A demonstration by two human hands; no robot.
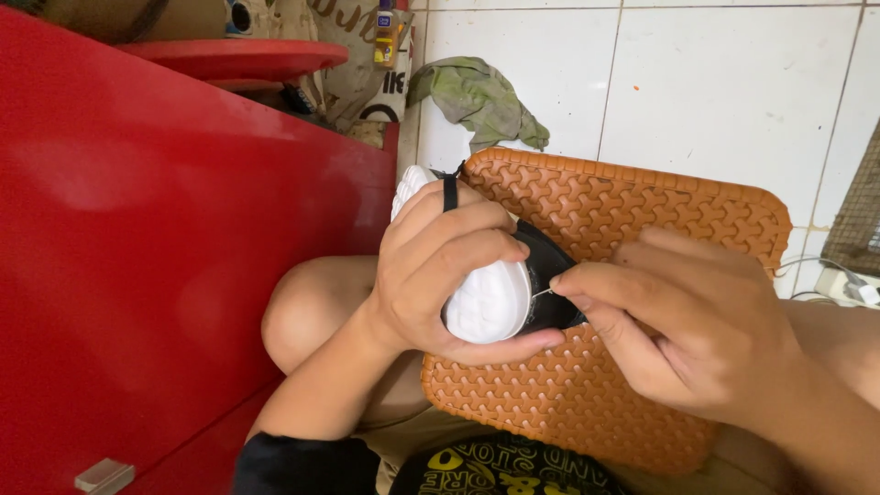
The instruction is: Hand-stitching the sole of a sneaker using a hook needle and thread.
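My left hand [440, 266] grips a shoe with a thick white sole [490, 302] and a black upper [545, 266]. It is held sideways over an orange woven-pattern stool seat [632, 211]. A black heel loop sticks up near my left fingers. My right hand [687, 321] pinches a thin needle [542, 293] at the seam between sole and upper. My bare knee [307, 302] shows below the left wrist.
A large red cabinet [137, 238] fills the left side. White floor tiles [724, 82] lie beyond, with a crumpled green cloth [477, 96]. A small bottle [386, 32] and bags stand at the top. A wire mesh [857, 215] and white plug [848, 284] are at right.
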